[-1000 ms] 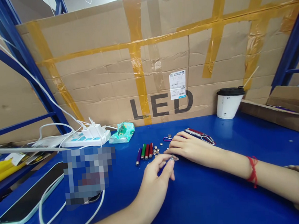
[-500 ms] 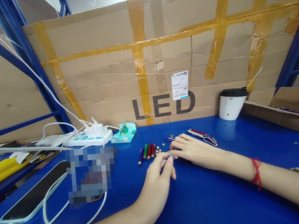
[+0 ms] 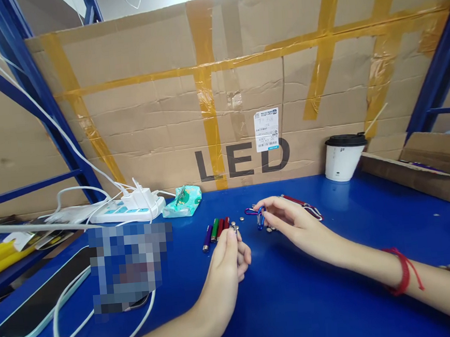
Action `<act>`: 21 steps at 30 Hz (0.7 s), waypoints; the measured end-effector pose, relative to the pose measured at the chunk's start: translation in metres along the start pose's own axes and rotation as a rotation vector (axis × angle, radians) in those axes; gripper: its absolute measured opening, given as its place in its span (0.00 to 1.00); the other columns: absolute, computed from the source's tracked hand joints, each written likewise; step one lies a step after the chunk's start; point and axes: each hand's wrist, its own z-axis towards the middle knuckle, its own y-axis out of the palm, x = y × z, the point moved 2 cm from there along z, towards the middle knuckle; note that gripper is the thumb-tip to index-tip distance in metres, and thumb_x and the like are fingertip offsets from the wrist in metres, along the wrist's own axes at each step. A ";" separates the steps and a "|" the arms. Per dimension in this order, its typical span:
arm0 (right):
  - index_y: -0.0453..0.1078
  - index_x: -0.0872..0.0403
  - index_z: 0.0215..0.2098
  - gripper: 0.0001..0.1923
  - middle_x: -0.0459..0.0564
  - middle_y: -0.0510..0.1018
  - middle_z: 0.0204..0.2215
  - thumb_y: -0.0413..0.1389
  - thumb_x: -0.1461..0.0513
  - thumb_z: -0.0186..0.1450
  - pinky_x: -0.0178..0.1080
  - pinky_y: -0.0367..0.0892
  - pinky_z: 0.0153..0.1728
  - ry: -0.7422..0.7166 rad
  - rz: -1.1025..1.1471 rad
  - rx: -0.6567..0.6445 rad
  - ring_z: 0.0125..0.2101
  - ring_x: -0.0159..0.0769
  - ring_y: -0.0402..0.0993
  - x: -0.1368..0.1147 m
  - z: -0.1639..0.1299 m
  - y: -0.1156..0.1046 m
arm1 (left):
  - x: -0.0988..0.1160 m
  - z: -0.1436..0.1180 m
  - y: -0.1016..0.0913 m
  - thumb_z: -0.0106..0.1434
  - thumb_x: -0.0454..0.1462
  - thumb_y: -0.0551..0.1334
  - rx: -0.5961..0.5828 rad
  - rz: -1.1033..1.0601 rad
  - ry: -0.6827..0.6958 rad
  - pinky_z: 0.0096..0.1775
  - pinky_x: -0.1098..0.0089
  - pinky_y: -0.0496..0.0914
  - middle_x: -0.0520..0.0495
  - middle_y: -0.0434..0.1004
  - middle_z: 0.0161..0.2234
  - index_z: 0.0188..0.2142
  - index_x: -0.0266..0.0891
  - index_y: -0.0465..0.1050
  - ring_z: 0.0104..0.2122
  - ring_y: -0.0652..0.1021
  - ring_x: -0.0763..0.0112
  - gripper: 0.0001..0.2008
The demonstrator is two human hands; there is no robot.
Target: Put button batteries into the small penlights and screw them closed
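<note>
My left hand (image 3: 227, 267) is raised a little above the blue table (image 3: 335, 284), pinching a small silver piece (image 3: 233, 226) between thumb and fingertips. My right hand (image 3: 287, 220) holds a blue carabiner clip (image 3: 260, 216) by its fingertips, palm turned up. Just left of my hands lie small pen lights (image 3: 215, 230) in purple, green and red, side by side. Small round button cells (image 3: 241, 218) are scattered between them and my right hand. A red pen light with a clip (image 3: 306, 206) lies behind my right hand.
A taped cardboard wall marked LED (image 3: 243, 159) stands at the back. A white paper cup with a black lid (image 3: 342, 156) sits at the right, beside an open cardboard box (image 3: 423, 171). A power strip with chargers (image 3: 129, 207), a green packet (image 3: 183, 201), cables and a phone (image 3: 36, 302) lie left.
Both hands have lifted off the table and drawn apart. My right hand turned palm up and now holds the blue carabiner; my left hand rose with the small silver piece.
</note>
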 end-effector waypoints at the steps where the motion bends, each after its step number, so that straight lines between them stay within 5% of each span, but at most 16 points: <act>1: 0.63 0.53 0.44 0.10 0.47 0.69 0.31 0.46 0.58 0.67 0.38 0.67 0.38 0.027 0.061 -0.028 0.33 0.32 0.69 -0.002 -0.001 0.003 | -0.001 0.001 0.000 0.62 0.52 0.48 -0.010 -0.013 -0.001 0.20 0.77 0.50 0.55 0.61 0.21 0.29 0.37 0.58 0.17 0.56 0.81 0.20; 7: 0.65 0.53 0.37 0.08 0.46 0.71 0.33 0.49 0.58 0.66 0.36 0.66 0.37 0.024 0.183 -0.136 0.33 0.31 0.70 -0.013 -0.007 0.013 | 0.002 -0.001 0.002 0.60 0.51 0.54 -0.061 0.023 -0.016 0.20 0.77 0.51 0.57 0.60 0.20 0.29 0.38 0.58 0.17 0.56 0.82 0.18; 21: 0.73 0.57 0.36 0.08 0.51 0.77 0.32 0.55 0.63 0.60 0.35 0.69 0.30 -0.072 0.105 -0.117 0.30 0.33 0.73 -0.015 -0.007 0.011 | 0.007 -0.007 0.006 0.64 0.41 0.54 -0.097 0.034 -0.028 0.21 0.77 0.50 0.59 0.58 0.20 0.29 0.40 0.55 0.18 0.53 0.81 0.11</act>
